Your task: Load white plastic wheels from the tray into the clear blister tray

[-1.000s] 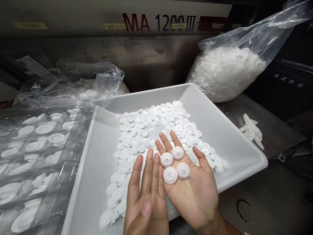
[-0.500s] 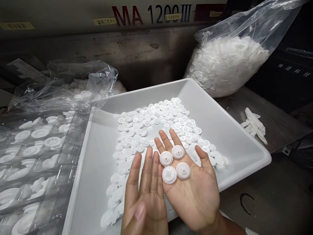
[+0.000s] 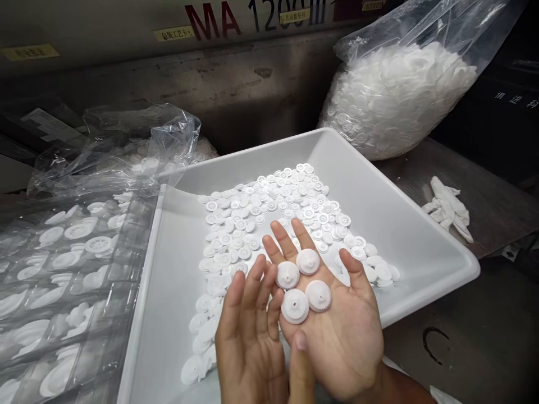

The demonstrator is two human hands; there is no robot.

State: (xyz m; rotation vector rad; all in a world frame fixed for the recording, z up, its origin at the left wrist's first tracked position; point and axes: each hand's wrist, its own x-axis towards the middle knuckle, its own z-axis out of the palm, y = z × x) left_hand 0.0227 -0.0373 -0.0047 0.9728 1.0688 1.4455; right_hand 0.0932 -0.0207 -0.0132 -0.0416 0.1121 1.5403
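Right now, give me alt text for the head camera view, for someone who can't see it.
An open right hand, palm up, carries four white plastic gears over a white tray scattered with loose gears; the left hand is held alongside, open. A clear bag of gears sits behind at right, and clear blister trays lie at left.

Along the top edge of the grey machine panel (image 3: 105,28) runs large lettering, "MA" in dark red and then "1200III" in dark blue, its tops cut off. A yellow label (image 3: 295,15) over the digits seems to read 作业指导书. The white characters on the dark casing (image 3: 516,100) at the right are too blurred to read.
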